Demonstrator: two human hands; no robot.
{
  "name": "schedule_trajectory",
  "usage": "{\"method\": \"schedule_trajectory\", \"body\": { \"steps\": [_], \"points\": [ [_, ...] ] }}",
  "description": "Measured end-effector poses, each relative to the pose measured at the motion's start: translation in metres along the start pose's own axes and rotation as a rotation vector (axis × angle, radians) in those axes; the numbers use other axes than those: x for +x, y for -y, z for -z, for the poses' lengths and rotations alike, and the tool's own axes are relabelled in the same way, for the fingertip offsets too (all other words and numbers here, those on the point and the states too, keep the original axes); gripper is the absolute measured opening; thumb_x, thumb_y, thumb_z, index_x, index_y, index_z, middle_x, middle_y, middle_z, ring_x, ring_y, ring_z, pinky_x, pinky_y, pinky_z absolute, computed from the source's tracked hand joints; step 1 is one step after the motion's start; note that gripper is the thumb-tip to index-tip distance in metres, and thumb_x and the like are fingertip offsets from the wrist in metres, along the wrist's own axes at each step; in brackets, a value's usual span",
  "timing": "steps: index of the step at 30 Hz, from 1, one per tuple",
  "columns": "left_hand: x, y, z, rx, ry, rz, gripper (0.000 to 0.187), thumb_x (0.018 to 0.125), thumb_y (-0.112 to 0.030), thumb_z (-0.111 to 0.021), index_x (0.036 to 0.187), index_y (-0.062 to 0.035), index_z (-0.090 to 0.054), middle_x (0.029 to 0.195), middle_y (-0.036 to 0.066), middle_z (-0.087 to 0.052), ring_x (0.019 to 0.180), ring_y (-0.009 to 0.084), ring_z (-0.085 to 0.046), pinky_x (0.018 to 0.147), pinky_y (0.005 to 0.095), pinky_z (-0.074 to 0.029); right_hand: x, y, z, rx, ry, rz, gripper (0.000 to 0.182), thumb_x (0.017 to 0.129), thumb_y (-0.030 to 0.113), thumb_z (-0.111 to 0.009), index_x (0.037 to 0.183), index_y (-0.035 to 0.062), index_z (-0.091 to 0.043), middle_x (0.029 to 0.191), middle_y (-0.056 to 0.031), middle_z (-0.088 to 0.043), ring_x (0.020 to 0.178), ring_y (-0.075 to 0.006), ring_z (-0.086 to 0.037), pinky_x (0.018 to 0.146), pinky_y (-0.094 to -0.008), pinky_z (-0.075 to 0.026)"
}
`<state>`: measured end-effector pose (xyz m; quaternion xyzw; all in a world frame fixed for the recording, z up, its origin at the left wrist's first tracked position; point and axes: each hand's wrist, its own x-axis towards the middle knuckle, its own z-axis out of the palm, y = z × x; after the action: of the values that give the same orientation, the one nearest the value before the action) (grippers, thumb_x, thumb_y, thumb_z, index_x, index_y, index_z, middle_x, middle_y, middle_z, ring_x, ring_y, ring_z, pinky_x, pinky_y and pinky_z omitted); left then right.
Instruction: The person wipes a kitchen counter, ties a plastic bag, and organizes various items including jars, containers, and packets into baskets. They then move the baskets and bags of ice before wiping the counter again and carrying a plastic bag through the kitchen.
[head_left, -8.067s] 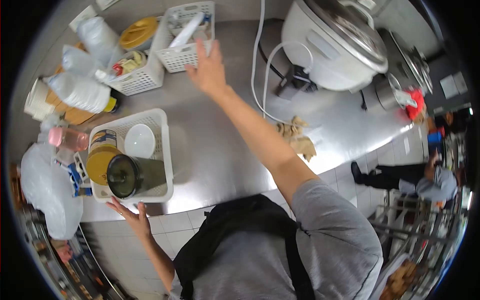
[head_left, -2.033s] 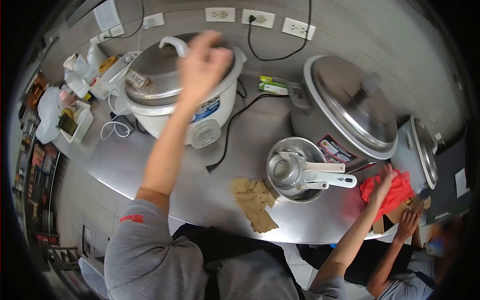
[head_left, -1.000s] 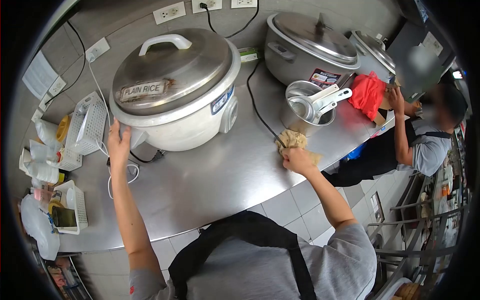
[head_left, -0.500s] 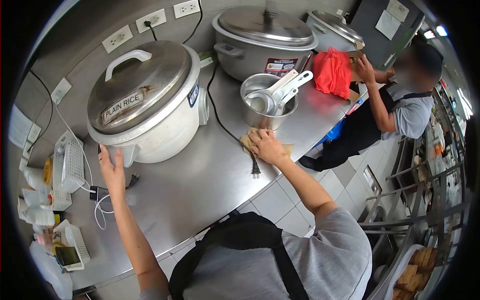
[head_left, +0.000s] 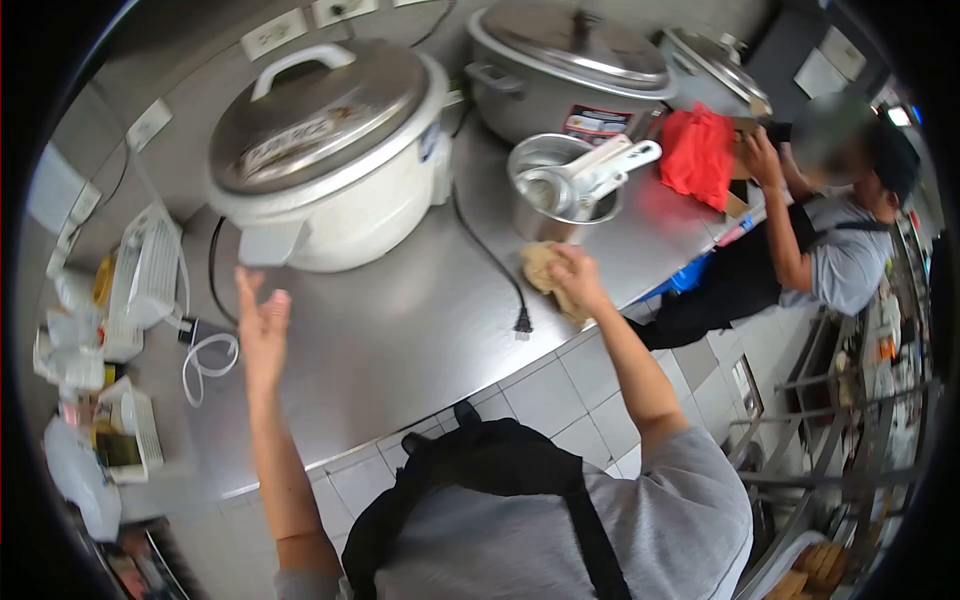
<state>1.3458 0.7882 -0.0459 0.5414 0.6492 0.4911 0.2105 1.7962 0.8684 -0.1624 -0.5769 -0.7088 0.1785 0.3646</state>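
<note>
My left hand [head_left: 263,328] is open above the steel counter, just below the side handle of a white rice cooker [head_left: 360,225]. Its fingers are spread and hold nothing. The cooker has a metal lid [head_left: 325,110] with a white handle and a blurred "PLAIN RICE" label. A tan cloth [head_left: 543,268] lies bunched on the counter under my right hand [head_left: 580,283], which grips it. Right beside the cloth stands a metal pot [head_left: 545,222] with white-handled measuring scoops [head_left: 610,165] in it. A black power cord's plug [head_left: 523,325] rests left of the cloth.
A larger grey cooker [head_left: 520,105] stands behind the pot. At right, a co-worker [head_left: 835,240] handles a cardboard box beside a red bag [head_left: 697,155]. White baskets [head_left: 145,270] and a coiled white cable [head_left: 210,368] lie at left. The counter's front edge [head_left: 400,432] runs before me.
My left hand has come off the rice cooker's side and opened. My right hand has gone from lying flat on the cloth to gripping it. The whole view has shifted.
</note>
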Motion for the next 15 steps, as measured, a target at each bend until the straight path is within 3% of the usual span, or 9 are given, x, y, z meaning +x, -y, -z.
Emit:
{"method": "schedule_trajectory", "body": {
  "steps": [3,5,8,11,14,15],
  "points": [
    [-0.049,0.019,0.022,-0.089,0.299,-0.062,0.054,0.083,-0.02,-0.061,0.13,-0.0041,-0.039,0.108,0.009,-0.057,0.078,0.0094,-0.055,0.069,0.0252,-0.045,-0.011,-0.012,0.017,0.095,-0.013,-0.167,0.033,0.079,0.016,-0.058,0.108,0.0001,-0.057,0.096,-0.0158,-0.063,0.089,-0.0226,-0.06,0.08,-0.032,-0.045],
    [-0.084,0.026,0.046,-0.157,0.508,0.062,0.033,0.083,-0.02,-0.061,0.111,-0.003,-0.054,0.09,0.007,-0.06,0.072,0.0089,-0.054,0.066,0.0234,-0.044,-0.022,0.007,0.033,0.316,-0.052,-0.171,0.025,0.082,0.011,-0.055,0.104,-0.0008,-0.058,0.09,-0.0059,-0.061,0.081,-0.0119,-0.056,0.073,-0.0261,-0.046],
    [-0.136,0.052,0.092,-0.146,0.777,0.354,0.019,0.083,-0.015,-0.059,0.096,-0.002,-0.058,0.084,0.004,-0.06,0.07,0.0108,-0.056,0.064,0.0232,-0.045,-0.032,0.011,0.042,0.504,-0.05,-0.205,0.024,0.086,0.013,-0.054,0.106,-0.0005,-0.056,0.09,-0.0026,-0.058,0.079,-0.0087,-0.053,0.07,-0.0214,-0.043],
    [-0.192,0.078,0.147,-0.056,0.659,0.641,0.014,0.08,-0.015,-0.061,0.087,-0.0021,-0.06,0.077,0.004,-0.061,0.064,0.0117,-0.056,0.058,0.0242,-0.046,-0.039,0.065,0.037,0.692,0.008,-0.174,0.019,0.088,0.016,-0.054,0.1,0.0017,-0.056,0.087,-0.001,-0.058,0.075,-0.0062,-0.053,0.067,-0.02,-0.043],
    [-0.252,0.148,0.205,0.14,0.436,0.761,0.028,0.079,-0.022,-0.063,0.095,0.0004,-0.057,0.068,0.008,-0.061,0.06,0.0139,-0.058,0.052,0.0289,-0.047,-0.041,0.1,0.012,0.681,0.1,-0.121,0.019,0.088,0.016,-0.055,0.099,0.0012,-0.056,0.088,-0.0011,-0.059,0.076,-0.006,-0.053,0.067,-0.0194,-0.043],
    [-0.27,0.182,0.228,0.268,0.353,0.776,0.04,0.077,-0.023,-0.064,0.106,0.0011,-0.051,0.067,0.009,-0.062,0.059,0.0154,-0.059,0.053,0.0298,-0.047,-0.042,0.118,-0.004,0.645,0.125,-0.064,0.021,0.088,0.016,-0.055,0.103,0.0006,-0.056,0.087,-0.0007,-0.059,0.076,-0.0059,-0.054,0.069,-0.019,-0.043]
  ]
}}
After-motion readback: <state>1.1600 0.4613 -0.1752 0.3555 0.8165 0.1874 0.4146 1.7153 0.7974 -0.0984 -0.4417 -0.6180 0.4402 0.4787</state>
